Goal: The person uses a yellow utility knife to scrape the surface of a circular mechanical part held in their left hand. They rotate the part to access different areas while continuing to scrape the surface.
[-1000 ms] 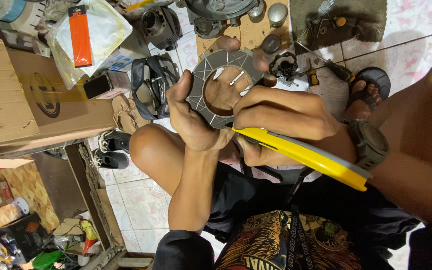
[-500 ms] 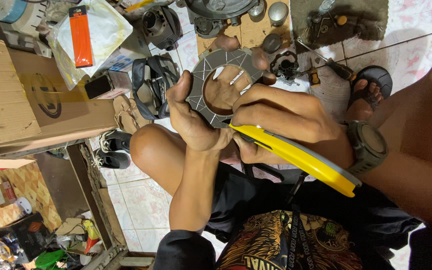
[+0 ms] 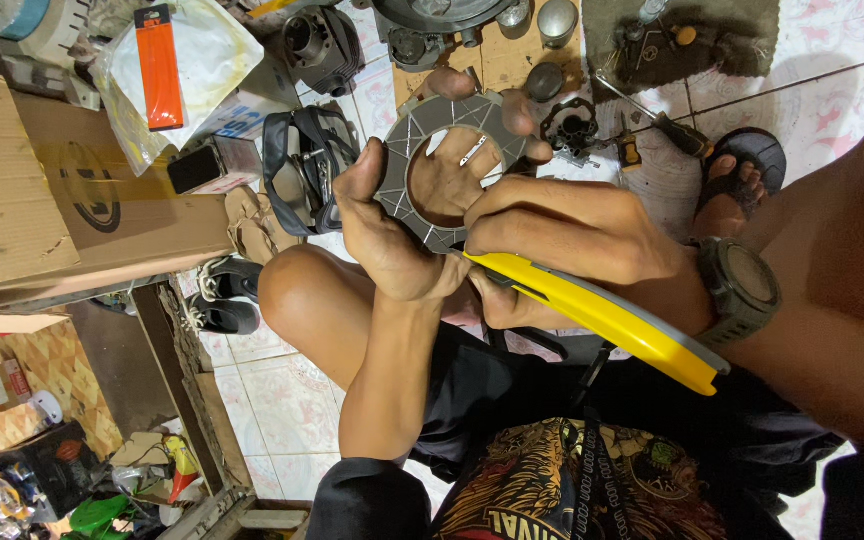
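Cardboard box (image 3: 42, 180) sits far left of the grey ring-shaped plate (image 3: 422, 160). Left hand (image 3: 392, 240) clamps the plate's left edge, fingers showing through its hole. Right hand (image 3: 562, 235), just right of the plate, grips a yellow utility knife (image 3: 602, 315), its tip against the plate's lower edge.

Grey ring plate (image 3: 422, 160) is marked with pale crossing lines. Yellow cutter handle (image 3: 602, 315) is noted; orange packet (image 3: 160, 65) observed.
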